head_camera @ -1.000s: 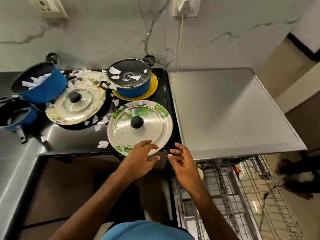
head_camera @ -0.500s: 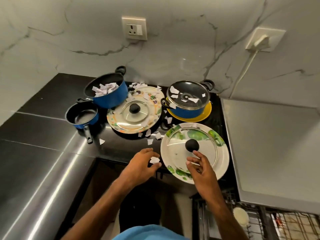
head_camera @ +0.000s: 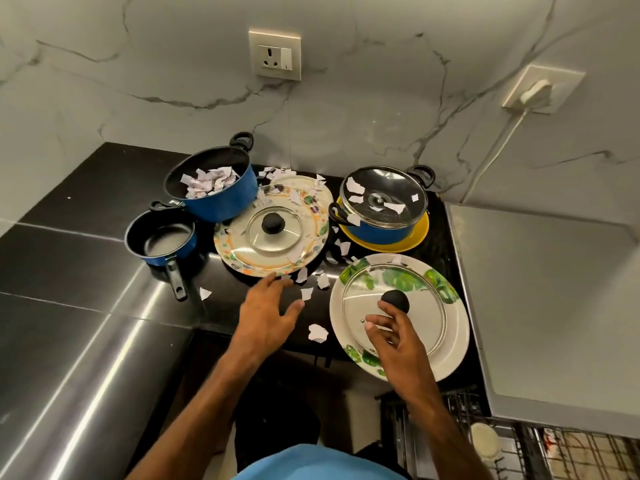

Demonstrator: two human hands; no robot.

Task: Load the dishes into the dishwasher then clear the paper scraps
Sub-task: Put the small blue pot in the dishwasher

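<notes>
Head view. The left hand hovers low over the dark counter, its fingers straight and spread, holding nothing; their tips reach the near rim of the floral plate. The right hand is over the glass lid that lies on the leaf-print plate, at the near right. Its fingers are loosely curved just beside the lid's black knob; contact cannot be told.

Paper scraps lie on the counter between the hands, on the floral plate, and in the large blue pot at the far left. A second glass lid rests on the floral plate. The blue saucepan stands left of that plate. At the far right a lidded blue pot sits on a yellow plate. The dishwasher rack shows at the near right corner.
</notes>
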